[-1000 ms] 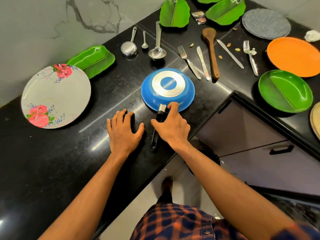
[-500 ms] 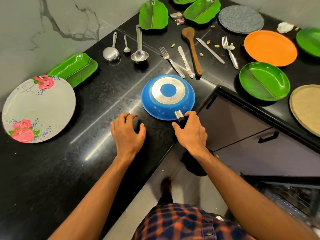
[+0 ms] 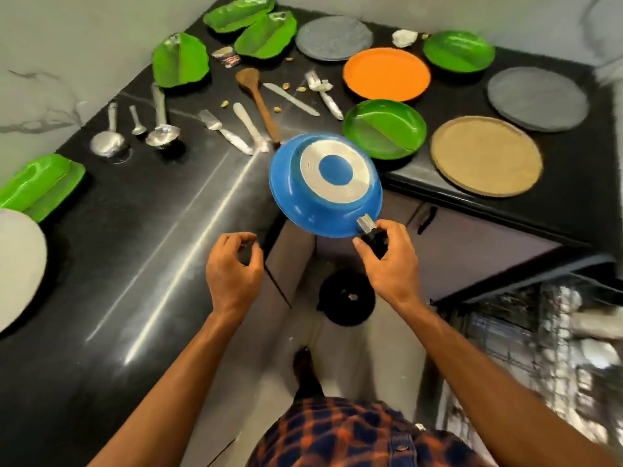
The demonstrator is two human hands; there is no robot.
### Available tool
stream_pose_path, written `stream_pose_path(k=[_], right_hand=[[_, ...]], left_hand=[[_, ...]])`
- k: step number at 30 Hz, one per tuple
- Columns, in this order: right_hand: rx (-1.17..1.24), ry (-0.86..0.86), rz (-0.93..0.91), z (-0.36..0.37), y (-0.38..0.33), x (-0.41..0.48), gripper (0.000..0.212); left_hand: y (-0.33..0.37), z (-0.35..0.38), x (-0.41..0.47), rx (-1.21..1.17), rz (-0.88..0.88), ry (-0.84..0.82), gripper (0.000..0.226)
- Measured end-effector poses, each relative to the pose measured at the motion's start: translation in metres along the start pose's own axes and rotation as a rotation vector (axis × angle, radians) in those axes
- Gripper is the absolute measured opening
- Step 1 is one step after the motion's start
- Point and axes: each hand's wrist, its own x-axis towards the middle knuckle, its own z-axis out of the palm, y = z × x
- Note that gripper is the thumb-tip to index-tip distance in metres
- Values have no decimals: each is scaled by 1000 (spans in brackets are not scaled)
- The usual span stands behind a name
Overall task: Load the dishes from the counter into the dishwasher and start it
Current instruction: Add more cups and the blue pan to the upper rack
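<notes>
- black handle (image 3: 373, 240): pinched near its metal collar between the thumb and curled fingers (image 3: 391, 229) of the right hand (image 3: 387, 264); grip is closed on the handle.
- blue pan (image 3: 323, 183): held off the surface, upside down, its silver-ringed base turned up toward the camera and tilted.
- long axis: runs from the handle, nearest the person at lower right, to the far rim at upper left; the handle points back toward the person.
- position: the pan hangs over the inner corner of the black counter (image 3: 135, 247), its far rim in front of the cutlery, its near part over the cabinet fronts (image 3: 472, 254).
- left hand (image 3: 232, 264): above the counter edge, well apart from the pan, fingers loosely curled, holding nothing.
- near the pan's far rim: wooden spoon (image 3: 259, 99), two knives (image 3: 247, 124) (image 3: 291, 99), two forks (image 3: 224, 129) (image 3: 323, 94).
- further left: two ladles (image 3: 108, 143) (image 3: 161, 129) with a small spoon (image 3: 137, 121) between them.
- right arm of the counter: green round plate (image 3: 384, 129) just beside the pan, tan plate (image 3: 485, 156), orange plate (image 3: 386, 74), two grey plates (image 3: 333, 37) (image 3: 537, 99), a second green plate (image 3: 458, 50).
- far and left edges: leaf-shaped green dishes (image 3: 180, 59) (image 3: 264, 35) (image 3: 40, 183); white plate (image 3: 17, 264), partly out of view.
- lower right: dishwasher rack (image 3: 539, 348), blurred; contents cannot be told.
- floor: black round object (image 3: 347, 301) below the hands.
</notes>
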Motion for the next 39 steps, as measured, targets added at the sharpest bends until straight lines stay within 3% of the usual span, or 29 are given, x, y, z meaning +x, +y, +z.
stream_pose_path(k=[5, 12, 19, 25, 31, 34, 39], right_hand=[[-86, 120, 74, -112, 88, -46, 37], [-213, 257, 405, -249, 221, -182, 36], [-181, 475, 722, -328, 298, -304, 38], [-167, 613, 898, -364, 353, -335, 40], [-174, 632, 991, -384, 408, -315, 40], [-172, 611, 1057, -392, 434, -300, 41], [-161, 530, 1092, -403, 464, -282, 41]], left_hand=[[65, 62, -59, -66, 68, -185, 11], [155, 171, -183, -95, 115, -600, 8], [243, 250, -292, -97, 163, -1014, 8], [289, 306, -360, -9, 130, -1295, 20], [304, 369, -389, 37, -157, -1326, 58], [306, 399, -394, 50, -297, -1283, 66], [303, 435, -395, 83, -380, -1248, 72]])
